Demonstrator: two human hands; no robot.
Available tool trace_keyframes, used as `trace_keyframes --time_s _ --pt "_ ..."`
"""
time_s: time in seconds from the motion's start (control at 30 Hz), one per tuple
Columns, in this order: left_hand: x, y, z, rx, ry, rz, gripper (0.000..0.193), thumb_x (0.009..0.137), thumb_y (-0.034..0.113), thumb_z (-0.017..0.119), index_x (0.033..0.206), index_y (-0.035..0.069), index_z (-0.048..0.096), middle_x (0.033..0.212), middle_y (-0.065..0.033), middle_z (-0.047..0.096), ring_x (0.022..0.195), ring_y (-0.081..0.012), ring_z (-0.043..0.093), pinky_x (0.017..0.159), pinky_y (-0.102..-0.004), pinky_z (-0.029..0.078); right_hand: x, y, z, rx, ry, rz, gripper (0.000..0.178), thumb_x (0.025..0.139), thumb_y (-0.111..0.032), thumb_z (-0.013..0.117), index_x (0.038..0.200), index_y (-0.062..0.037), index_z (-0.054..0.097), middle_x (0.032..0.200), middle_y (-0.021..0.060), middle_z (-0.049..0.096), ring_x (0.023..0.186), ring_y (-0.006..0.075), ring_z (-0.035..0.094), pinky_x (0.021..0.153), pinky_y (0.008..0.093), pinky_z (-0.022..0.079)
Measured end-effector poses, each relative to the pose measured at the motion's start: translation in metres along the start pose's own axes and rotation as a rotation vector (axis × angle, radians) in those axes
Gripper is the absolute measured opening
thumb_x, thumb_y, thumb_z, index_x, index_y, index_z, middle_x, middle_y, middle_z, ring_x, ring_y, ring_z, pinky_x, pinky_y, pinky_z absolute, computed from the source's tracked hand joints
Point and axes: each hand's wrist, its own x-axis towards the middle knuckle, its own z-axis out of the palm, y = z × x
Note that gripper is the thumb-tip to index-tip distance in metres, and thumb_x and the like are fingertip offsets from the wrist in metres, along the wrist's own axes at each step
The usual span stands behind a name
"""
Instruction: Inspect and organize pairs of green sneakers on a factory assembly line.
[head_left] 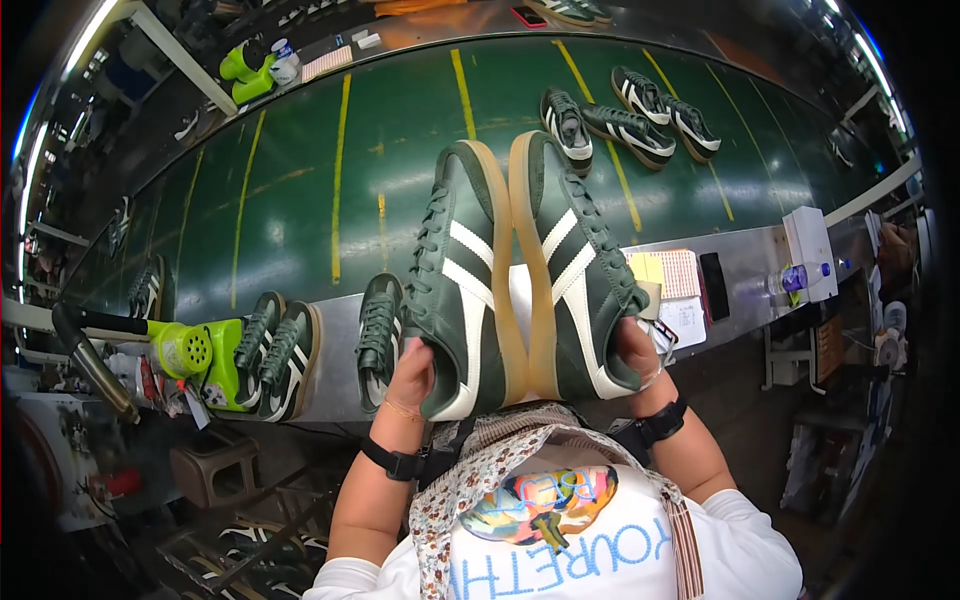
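One green shoe [466, 272] clasped in the left grip [412, 376] faces its mate [574, 275], clasped in the right grip [636, 346], sole to sole at the near edge of the counter [338, 350], toes pointing away, each hand at its own heel opening

A green belt [290, 190] was marked with yellow lines [341, 180], and four striped shoes [628, 135] were placed at its far right. Along the near metal ledge [338, 370], paired shoes [288, 362] were stood left, a phone [714, 287] laid right.
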Motion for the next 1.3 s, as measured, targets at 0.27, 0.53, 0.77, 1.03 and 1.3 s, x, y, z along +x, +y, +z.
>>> trace_keyframes --time_s 0.27,0.53,0.77,1.03,1.3 --pt "0.006 0.012 -0.001 -0.171 0.182 -0.218 0.056 0.091 0.042 0.041 0.13 0.004 0.036 0.124 -0.0125 0.049 0.11 -0.0239 0.05 0.094 -0.0371 0.041 0.007 -0.014 -0.004 0.036 0.051 0.23 0.059 0.09 -0.042 0.045 0.133 -0.0043 0.03 0.125 0.0098 0.047 0.109 0.0182 0.051 0.089 0.0313 0.044" --pt "-0.001 0.032 -0.004 0.013 0.243 -0.333 0.049 0.091 0.036 0.043 0.126 0.002 0.041 0.119 -0.0123 0.052 0.105 -0.0214 0.054 0.092 -0.0333 0.043 0.0 -0.025 0.006 -0.424 0.149 0.182 0.058 0.092 -0.033 0.044 0.138 -0.005 0.022 0.129 0.0063 0.041 0.116 0.013 0.04 0.096 0.0265 0.033" --pt "0.01 0.032 0.002 0.133 0.282 -0.341 0.043 0.09 0.034 0.047 0.12 0.003 0.047 0.11 -0.0072 0.056 0.096 -0.0139 0.056 0.084 -0.028 0.046 0.007 -0.03 0.03 -0.422 0.193 0.197 0.051 0.094 -0.029 0.04 0.136 -0.0043 0.027 0.128 0.0059 0.043 0.113 0.0118 0.043 0.094 0.025 0.035" --pt "0.015 0.038 0.006 0.128 0.27 -0.329 0.043 0.091 0.034 0.046 0.122 0.004 0.045 0.112 -0.0061 0.055 0.097 -0.0134 0.055 0.084 -0.028 0.046 0.012 -0.026 0.029 -0.358 0.199 0.189 0.049 0.094 -0.029 0.041 0.135 -0.0044 0.029 0.125 0.0054 0.046 0.109 0.0116 0.046 0.091 0.0251 0.039" --pt "0.021 0.038 -0.001 0.02 0.228 -0.318 0.046 0.091 0.036 0.045 0.124 0.004 0.043 0.116 -0.0081 0.054 0.102 -0.0169 0.054 0.088 -0.0311 0.045 0.014 -0.024 0.021 -0.241 0.229 0.182 0.044 0.094 -0.031 0.04 0.13 -0.0041 0.036 0.118 0.0058 0.051 0.102 0.0129 0.052 0.087 0.0266 0.043"
